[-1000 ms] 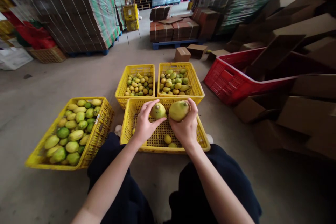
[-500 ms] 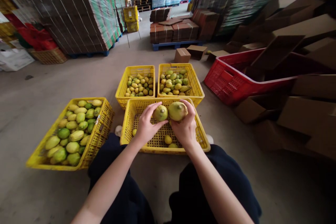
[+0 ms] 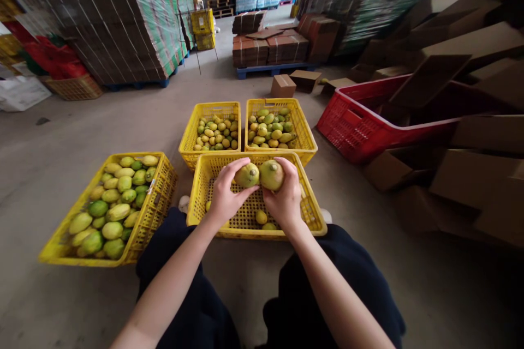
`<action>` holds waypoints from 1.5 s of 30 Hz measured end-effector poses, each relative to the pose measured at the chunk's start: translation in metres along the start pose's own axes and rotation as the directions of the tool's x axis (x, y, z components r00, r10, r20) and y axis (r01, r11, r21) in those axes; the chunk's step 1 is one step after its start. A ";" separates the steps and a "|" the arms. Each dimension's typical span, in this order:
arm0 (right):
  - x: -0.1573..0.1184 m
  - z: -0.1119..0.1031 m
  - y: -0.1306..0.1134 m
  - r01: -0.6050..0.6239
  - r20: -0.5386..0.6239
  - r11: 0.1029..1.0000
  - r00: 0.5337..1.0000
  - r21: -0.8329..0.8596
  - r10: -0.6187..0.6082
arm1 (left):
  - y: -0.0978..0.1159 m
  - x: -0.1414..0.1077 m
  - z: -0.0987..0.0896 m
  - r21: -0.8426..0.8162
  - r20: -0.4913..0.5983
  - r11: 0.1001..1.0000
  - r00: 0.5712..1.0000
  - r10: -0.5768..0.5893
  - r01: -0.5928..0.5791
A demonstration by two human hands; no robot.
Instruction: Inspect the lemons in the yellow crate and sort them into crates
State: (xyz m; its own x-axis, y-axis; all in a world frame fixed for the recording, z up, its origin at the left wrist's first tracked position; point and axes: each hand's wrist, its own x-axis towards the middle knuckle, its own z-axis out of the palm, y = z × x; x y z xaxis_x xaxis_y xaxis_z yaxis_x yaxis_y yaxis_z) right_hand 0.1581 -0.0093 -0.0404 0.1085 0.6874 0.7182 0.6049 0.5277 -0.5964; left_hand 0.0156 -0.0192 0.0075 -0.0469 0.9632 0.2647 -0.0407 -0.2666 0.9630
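Note:
My left hand [image 3: 226, 191] is closed round a yellow-green lemon [image 3: 248, 175]. A second, paler lemon [image 3: 271, 175] sits in the grip of my right hand [image 3: 285, 196]. The two fruits are held side by side, their tips toward me, above a yellow plastic crate [image 3: 257, 233] between my legs. On that crate's slotted floor lie a few loose lemons [image 3: 261, 217]. To my left, a tilted yellow crate [image 3: 158, 218] is heaped with green and yellow lemons [image 3: 112, 229].
Beyond the near crate stand two yellow crates, left [image 3: 188, 136] and right [image 3: 307, 142], partly filled with lemons. A red crate [image 3: 347, 125] and piled open cardboard boxes [image 3: 470, 180] crowd the right. Bundled cardboard [image 3: 286, 49] rests on a blue pallet [image 3: 266, 71] further back.
The lemon in my right hand has been turned and moved slightly left, and more of its rounded end faces me. My left hand keeps its lemon in nearly the same place.

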 end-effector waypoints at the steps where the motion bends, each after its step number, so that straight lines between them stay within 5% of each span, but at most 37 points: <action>1: 0.000 0.000 -0.001 -0.029 0.008 0.999 1.000 0.017 0.029 | -0.002 0.001 -0.001 0.005 0.009 1.000 1.000 0.005 -0.005; 8: 0.002 0.002 -0.003 -0.279 0.167 0.933 0.955 0.228 0.245 | -0.018 0.010 -0.009 -0.117 0.065 0.977 0.983 -0.174 0.180; 14: 0.002 0.005 -0.001 -0.524 0.302 0.715 0.851 0.462 0.429 | -0.025 0.014 -0.012 -0.234 0.049 0.936 0.964 -0.261 0.265; 21: 0.008 0.000 -0.011 -0.694 0.407 0.513 0.716 0.506 0.567 | -0.023 0.015 -0.012 -0.288 0.065 0.899 0.943 -0.327 0.332; 26: 0.009 -0.001 -0.011 -0.744 0.477 0.395 0.656 0.539 0.585 | -0.021 0.016 -0.015 -0.279 0.122 0.884 0.927 -0.355 0.375; 32: 0.012 -0.006 -0.017 -0.773 0.596 0.142 0.579 0.619 0.556 | -0.021 0.019 -0.018 -0.385 0.095 0.813 0.895 -0.435 0.436; 37: 0.017 -0.008 -0.016 -0.709 0.635 -0.074 0.575 0.702 0.516 | -0.025 0.021 -0.019 -0.463 0.109 0.753 0.874 -0.474 0.467; 45: 0.015 0.000 -0.021 -0.646 0.533 -0.022 0.609 0.763 0.588 | -0.027 0.015 -0.011 -0.341 0.138 0.830 0.897 -0.420 0.441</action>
State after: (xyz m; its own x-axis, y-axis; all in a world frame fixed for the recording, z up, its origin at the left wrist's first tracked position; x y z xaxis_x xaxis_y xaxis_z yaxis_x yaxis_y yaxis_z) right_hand 0.1475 -0.0102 -0.0173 0.0016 0.9945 -0.1044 -0.6852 -0.0750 -0.7244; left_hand 0.0054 0.0020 -0.0154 0.1125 0.9807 -0.1600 -0.3950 0.1919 0.8984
